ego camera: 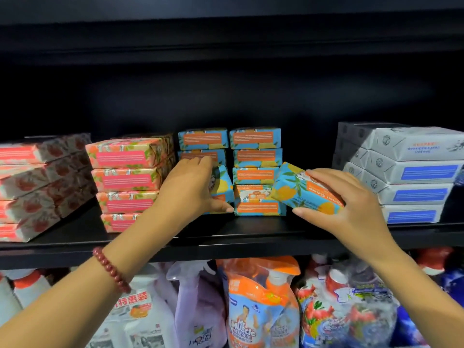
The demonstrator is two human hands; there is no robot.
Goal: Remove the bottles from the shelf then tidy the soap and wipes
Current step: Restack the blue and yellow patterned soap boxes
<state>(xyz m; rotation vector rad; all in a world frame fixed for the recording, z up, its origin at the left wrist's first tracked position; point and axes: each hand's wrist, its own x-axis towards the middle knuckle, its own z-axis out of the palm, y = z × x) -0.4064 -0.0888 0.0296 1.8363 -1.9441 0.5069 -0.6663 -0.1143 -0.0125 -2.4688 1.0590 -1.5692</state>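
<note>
Black metal shelving [251, 237] is filling the view, and we are recording wrapped soap standing in stacks along its upper board.

We are noting the right hand [351, 197] gripping a blue-and-orange paper-wrapped soap bar [296, 190], with the fingers curled over its top face and the thumb pressing its near lower edge. This bar is sitting tilted, clear of the board, just right of the right blue-and-orange soap stack [256, 172].

The left hand [190, 187] is gripping a second blue-and-orange soap bar [222, 187], fingers arching over its top and thumb lying under its near edge. That bar is leaning at the foot of the left blue-and-orange soap stack [203, 139]. A red bead bracelet [110, 270] is circling the left wrist.

To the left, a pink floral soap stack [128, 172] is standing beside a red-and-white soap stack [37, 184]. At the far right, a grey-white soap stack with blue labels [411, 177] is standing.

Below the board, plastic spray bottles and refill pouches [261, 310] are crowding the lower shelf.
</note>
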